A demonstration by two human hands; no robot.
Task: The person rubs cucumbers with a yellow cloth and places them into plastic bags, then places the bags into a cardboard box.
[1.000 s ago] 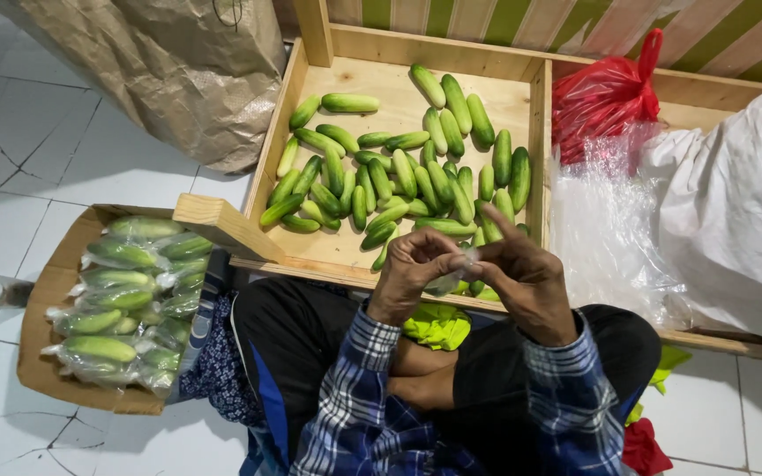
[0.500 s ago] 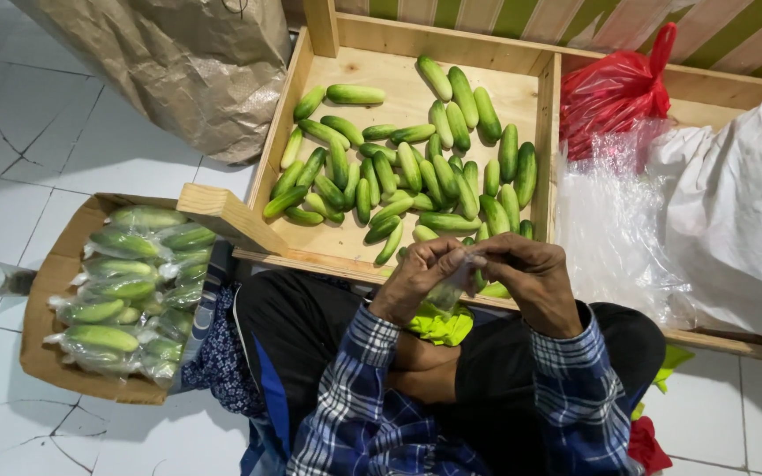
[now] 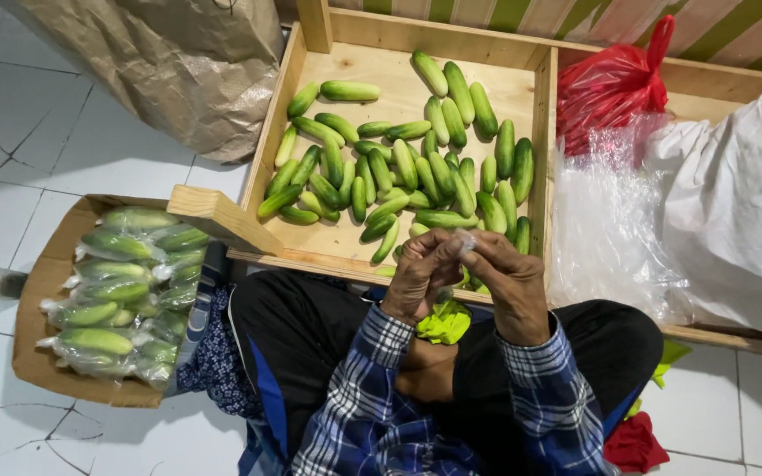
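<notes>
white tiled floor [image 3: 108,163], cracked in places; the person sits on it cross-legged, dark trousers, blue plaid sleeves.

wooden crate [image 3: 399,44], shallow, two compartments, directly ahead of the knees. left compartment: loose cucumbers [image 3: 399,167] in a scattered heap toward the near and right side. right compartment: a white sack [image 3: 734,203], a stack of clear plastic bags [image 3: 606,220], a red plastic bag [image 3: 610,79] at the back.

crumpled brown paper sack [image 3: 169,62] on the floor, left of the crate.

cardboard box [image 3: 41,353] at the person's left knee, filled with cucumbers already bagged in clear plastic.

left hand [image 3: 421,278] and right hand [image 3: 509,282] raised together over the lap, just at the crate's near rim, touching each other. fingers of both curled and pressed together, pinching the top of a small clear plastic bag [image 3: 465,242] between the fingertips. contents of the bag hidden behind the hands.

yellow-green bundle [image 3: 443,322] in the lap below the hands; kind unclear.
</notes>
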